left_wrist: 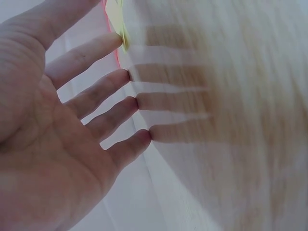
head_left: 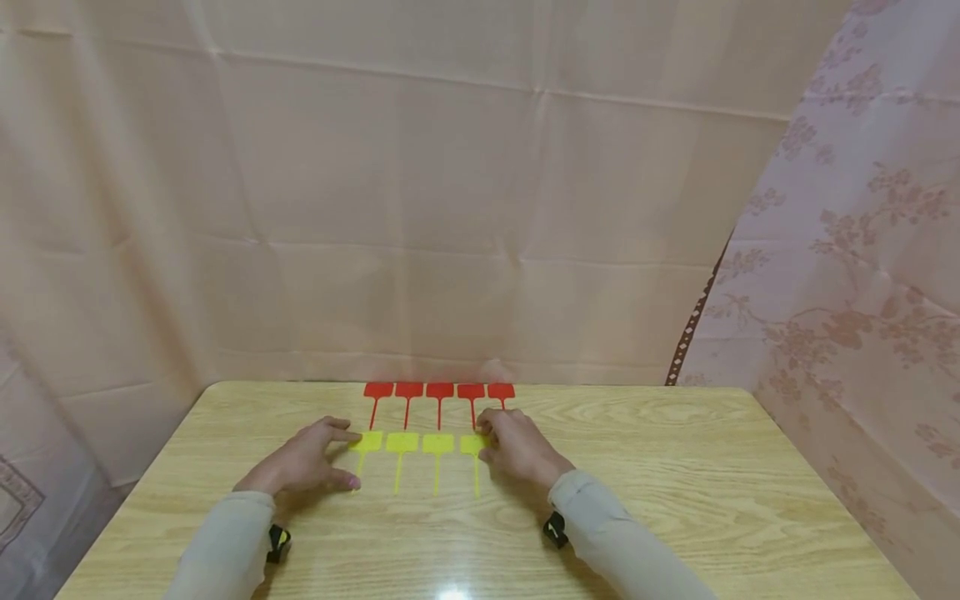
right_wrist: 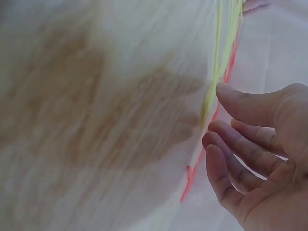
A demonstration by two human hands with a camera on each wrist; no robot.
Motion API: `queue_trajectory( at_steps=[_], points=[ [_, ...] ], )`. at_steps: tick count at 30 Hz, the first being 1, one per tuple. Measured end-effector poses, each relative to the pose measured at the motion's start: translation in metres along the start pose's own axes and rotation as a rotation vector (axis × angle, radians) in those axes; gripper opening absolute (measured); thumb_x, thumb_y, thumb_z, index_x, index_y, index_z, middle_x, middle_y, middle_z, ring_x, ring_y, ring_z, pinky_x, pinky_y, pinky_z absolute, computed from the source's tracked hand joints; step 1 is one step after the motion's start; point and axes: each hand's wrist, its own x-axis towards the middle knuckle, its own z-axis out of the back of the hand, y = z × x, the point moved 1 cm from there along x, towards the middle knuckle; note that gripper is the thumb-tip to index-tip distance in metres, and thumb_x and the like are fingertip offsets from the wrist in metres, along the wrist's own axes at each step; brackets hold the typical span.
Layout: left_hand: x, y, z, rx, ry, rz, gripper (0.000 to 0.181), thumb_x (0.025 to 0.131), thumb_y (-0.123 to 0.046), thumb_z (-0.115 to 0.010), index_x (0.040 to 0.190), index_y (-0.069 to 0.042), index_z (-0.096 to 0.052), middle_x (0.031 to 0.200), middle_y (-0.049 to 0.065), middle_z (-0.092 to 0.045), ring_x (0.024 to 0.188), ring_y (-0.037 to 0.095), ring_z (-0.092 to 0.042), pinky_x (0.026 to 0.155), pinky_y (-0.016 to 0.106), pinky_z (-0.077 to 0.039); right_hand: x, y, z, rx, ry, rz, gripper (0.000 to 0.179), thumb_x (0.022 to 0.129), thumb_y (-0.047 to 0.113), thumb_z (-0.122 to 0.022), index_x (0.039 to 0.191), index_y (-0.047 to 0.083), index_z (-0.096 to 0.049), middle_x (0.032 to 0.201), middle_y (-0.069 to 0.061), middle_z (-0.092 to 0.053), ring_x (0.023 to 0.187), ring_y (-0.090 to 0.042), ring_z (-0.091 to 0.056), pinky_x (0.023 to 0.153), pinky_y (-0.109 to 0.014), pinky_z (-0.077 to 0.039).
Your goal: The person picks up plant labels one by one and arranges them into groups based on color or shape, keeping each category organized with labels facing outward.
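Note:
Several yellow cable-tie tags (head_left: pixel 402 443), flat rectangles with thin stems, lie in a row on the wooden table. Behind them is a row of several red cable-tie tags (head_left: pixel 439 390), stems toward me. My left hand (head_left: pixel 303 457) spreads its fingers at the leftmost yellow tag (head_left: pixel 371 442), index fingertip at its edge and thumb beside its stem. At the row's other end, my right hand (head_left: pixel 519 446) has its loosely bent fingers by the rightmost yellow tag (head_left: pixel 470 445). In the right wrist view its thumb (right_wrist: pixel 245 103) meets the yellow edge, apart from the fingers.
The table (head_left: pixel 675 500) reaches back to a hanging beige cloth (head_left: pixel 450 208) just behind the red row. A floral cloth (head_left: pixel 862 292) hangs along the right side. Dark wrist straps (head_left: pixel 555 530) show under both forearms.

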Motion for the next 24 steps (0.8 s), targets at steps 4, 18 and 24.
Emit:
queue_trajectory(
  at_steps=[4,18,24],
  points=[
    [-0.003,0.0,0.002,-0.02,0.021,-0.013,0.071,0.078,-0.032,-0.088,0.134,0.004,-0.063,0.15,0.034,-0.038,0.137,0.059,-0.032,0.109,0.07,-0.029,-0.005,0.002,0.002,-0.014,-0.01,-0.008,0.037,0.086,0.01,-0.082,0.119,-0.001,-0.068,0.109,-0.009,-0.072,0.096,-0.022,-0.066,0.084,-0.036,-0.056],
    [-0.004,-0.003,0.004,-0.011,-0.007,-0.043,0.054,0.093,-0.026,-0.076,0.135,0.003,-0.061,0.148,0.035,-0.039,0.135,0.058,-0.036,0.106,0.069,-0.033,-0.026,0.004,0.017,0.002,-0.055,-0.018,0.036,0.089,0.011,-0.08,0.12,-0.001,-0.068,0.111,-0.013,-0.071,0.1,-0.029,-0.068,0.084,-0.043,-0.056],
    [-0.005,-0.014,0.004,0.106,-0.167,-0.109,0.051,0.097,-0.018,-0.071,0.139,0.006,-0.056,0.148,0.033,-0.041,0.132,0.055,-0.042,0.103,0.067,-0.039,-0.044,-0.005,0.029,-0.057,-0.171,-0.045,0.041,0.092,0.02,-0.078,0.126,0.0,-0.066,0.122,-0.015,-0.068,0.113,-0.035,-0.063,0.095,-0.054,-0.051]
  ],
)
